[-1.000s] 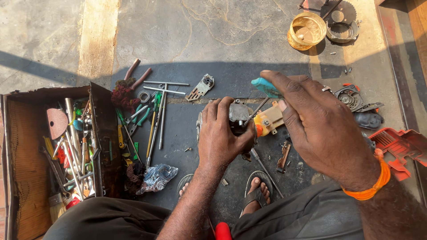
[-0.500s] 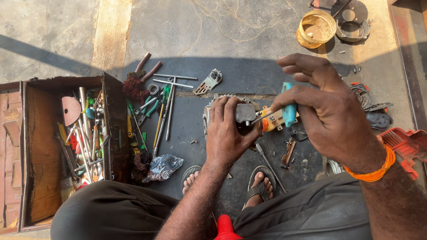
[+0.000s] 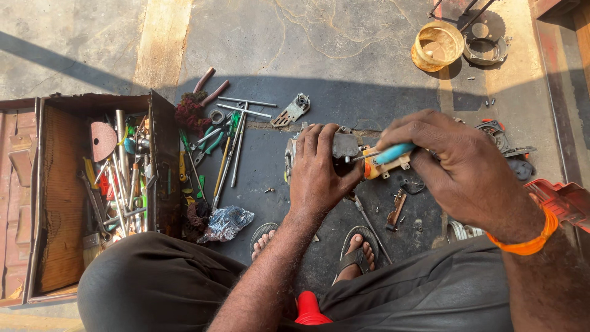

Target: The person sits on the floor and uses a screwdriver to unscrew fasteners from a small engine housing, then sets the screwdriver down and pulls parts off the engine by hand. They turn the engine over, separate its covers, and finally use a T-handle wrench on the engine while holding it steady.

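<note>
The fingers of the right hand (image 3: 455,166) are pinched around the blue handle of a screwdriver (image 3: 393,153), thumb beneath and the rest curled over, so the shaft points leftward into a grey metal part (image 3: 344,146); the grip looks set for turning rather than prying. The left hand (image 3: 321,172) lies over that part with its fingers pressed together across the top, seemingly to pin it against the floor and keep it from twisting; an orange piece (image 3: 384,169) shows just between the two hands. An orange wristband (image 3: 528,237) circles the right wrist. Just below the fingers lie two sandalled feet (image 3: 356,249) and a small rusty bracket (image 3: 396,211); loose screws dot the dark floor near them. Left of the left hand lie pliers and rods (image 3: 230,138), spread out within reach; further left stands an open wooden toolbox (image 3: 61,197) crammed with tools. Well beyond the right hand's fingers sits a brass-coloured bowl (image 3: 437,44); a red plastic casing (image 3: 568,200) lies at the right edge.
</note>
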